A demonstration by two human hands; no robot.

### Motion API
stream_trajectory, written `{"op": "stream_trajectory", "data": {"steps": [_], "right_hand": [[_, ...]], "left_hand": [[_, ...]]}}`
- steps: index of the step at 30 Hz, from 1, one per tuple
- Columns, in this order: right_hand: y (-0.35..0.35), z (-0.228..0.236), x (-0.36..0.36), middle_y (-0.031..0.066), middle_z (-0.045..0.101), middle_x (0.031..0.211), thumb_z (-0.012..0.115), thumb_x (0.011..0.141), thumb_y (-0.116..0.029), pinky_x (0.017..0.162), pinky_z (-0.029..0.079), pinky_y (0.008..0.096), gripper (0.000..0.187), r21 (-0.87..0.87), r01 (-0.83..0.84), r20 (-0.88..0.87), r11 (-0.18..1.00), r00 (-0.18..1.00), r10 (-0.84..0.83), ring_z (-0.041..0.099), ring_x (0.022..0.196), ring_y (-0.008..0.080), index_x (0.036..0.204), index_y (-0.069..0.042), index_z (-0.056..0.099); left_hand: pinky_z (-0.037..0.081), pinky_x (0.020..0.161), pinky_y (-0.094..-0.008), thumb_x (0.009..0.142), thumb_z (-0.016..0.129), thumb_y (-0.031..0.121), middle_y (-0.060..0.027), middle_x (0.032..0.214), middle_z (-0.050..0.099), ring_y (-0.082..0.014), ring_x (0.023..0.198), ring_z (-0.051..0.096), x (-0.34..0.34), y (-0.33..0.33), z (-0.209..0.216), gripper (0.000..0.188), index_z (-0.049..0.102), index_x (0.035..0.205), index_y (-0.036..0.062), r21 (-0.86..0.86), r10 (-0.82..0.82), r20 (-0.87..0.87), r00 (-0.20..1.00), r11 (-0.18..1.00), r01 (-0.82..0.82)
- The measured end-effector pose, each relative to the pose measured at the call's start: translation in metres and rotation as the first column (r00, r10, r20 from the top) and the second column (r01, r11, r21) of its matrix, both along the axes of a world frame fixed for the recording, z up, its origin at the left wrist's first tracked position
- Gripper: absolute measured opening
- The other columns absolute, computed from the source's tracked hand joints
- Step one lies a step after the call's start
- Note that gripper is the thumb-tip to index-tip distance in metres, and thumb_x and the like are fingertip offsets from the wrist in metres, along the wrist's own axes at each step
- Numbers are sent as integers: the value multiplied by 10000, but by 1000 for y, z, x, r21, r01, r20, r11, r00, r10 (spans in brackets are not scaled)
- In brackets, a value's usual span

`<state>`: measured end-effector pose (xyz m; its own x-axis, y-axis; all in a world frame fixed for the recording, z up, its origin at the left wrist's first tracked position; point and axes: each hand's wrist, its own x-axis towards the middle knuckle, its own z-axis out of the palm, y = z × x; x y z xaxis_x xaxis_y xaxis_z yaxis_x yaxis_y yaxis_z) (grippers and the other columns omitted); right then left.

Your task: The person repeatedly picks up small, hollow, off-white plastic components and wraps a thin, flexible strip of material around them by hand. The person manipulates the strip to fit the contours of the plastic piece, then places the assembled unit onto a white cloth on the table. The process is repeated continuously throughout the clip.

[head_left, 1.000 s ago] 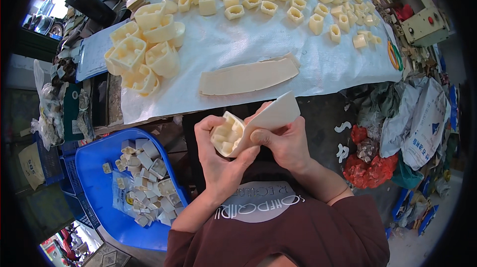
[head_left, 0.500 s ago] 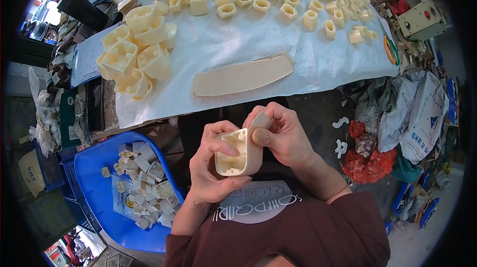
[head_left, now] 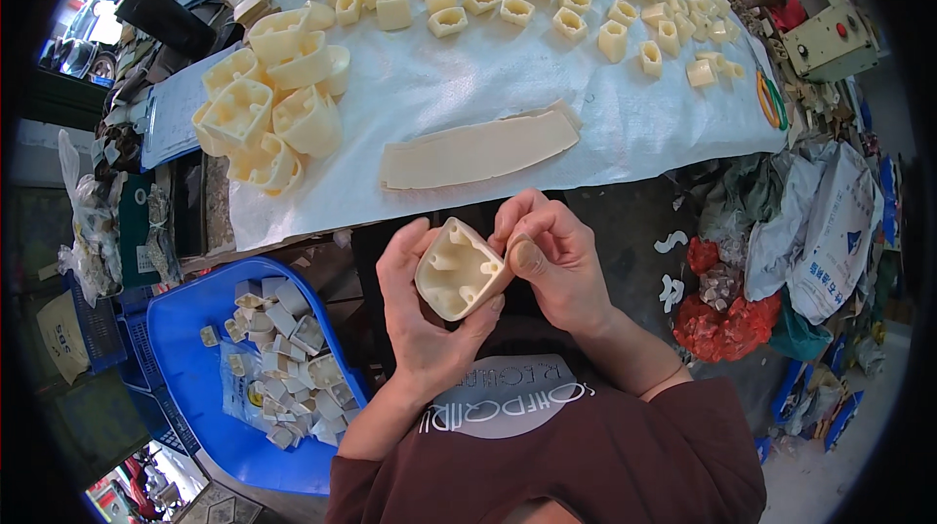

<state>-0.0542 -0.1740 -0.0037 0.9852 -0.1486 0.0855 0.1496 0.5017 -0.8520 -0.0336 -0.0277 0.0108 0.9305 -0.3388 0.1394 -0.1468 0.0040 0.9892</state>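
Note:
My left hand (head_left: pixel 415 304) grips a hollow cream plastic casing (head_left: pixel 455 270), fingers behind it and thumb along its lower right side. The casing's open face points up at me, showing several small posts inside. My right hand (head_left: pixel 551 261) is closed in a pinch beside the casing's right corner. A half second ago a small piece of stiff beige sheet showed in this pinch; now it is mostly hidden by the fingers. On the table edge beyond my hands lies a long beige strip (head_left: pixel 478 150).
A white-covered table (head_left: pixel 644 124) carries many small cream hollow parts (head_left: pixel 517 10) and a stack of larger casings (head_left: pixel 239 112) at the left. A blue tub (head_left: pixel 190 368) of loose parts stands lower left. Bags (head_left: pixel 727 324) crowd the right. Scissors (head_left: pixel 769 100) lie at the table's right edge.
The casing has turned and tilted in my left hand, its open face now diamond-like toward me. My left thumb has come out of it. My right hand has shifted slightly right.

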Motion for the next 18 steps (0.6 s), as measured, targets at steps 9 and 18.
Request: {"op": "stream_trajectory", "data": {"steps": [9, 18], "right_hand": [[-3, 11, -5, 24, 405, 950, 697, 797, -84, 734, 414, 232, 185, -51, -148, 52, 988, 987, 150, 436, 865, 89, 858, -57, 525], [-1, 5, 5, 45, 452, 1092, 856, 613, -237, 912, 391, 321, 830, 358, -276, -130, 892, 931, 341, 456, 1040, 157, 1267, -62, 376]], "left_hand": [[422, 931, -357, 674, 738, 39, -153, 1208, 475, -252, 1116, 500, 11, 8, -6, 703, 375, 1276, 30, -20, -191, 87, 978, 981, 193], [428, 937, -398, 661, 773, 14, -175, 1220, 478, -304, 1140, 485, 12, -1, -16, 606, 438, 1159, 91, -161, -201, 237, 951, 957, 242]]}}
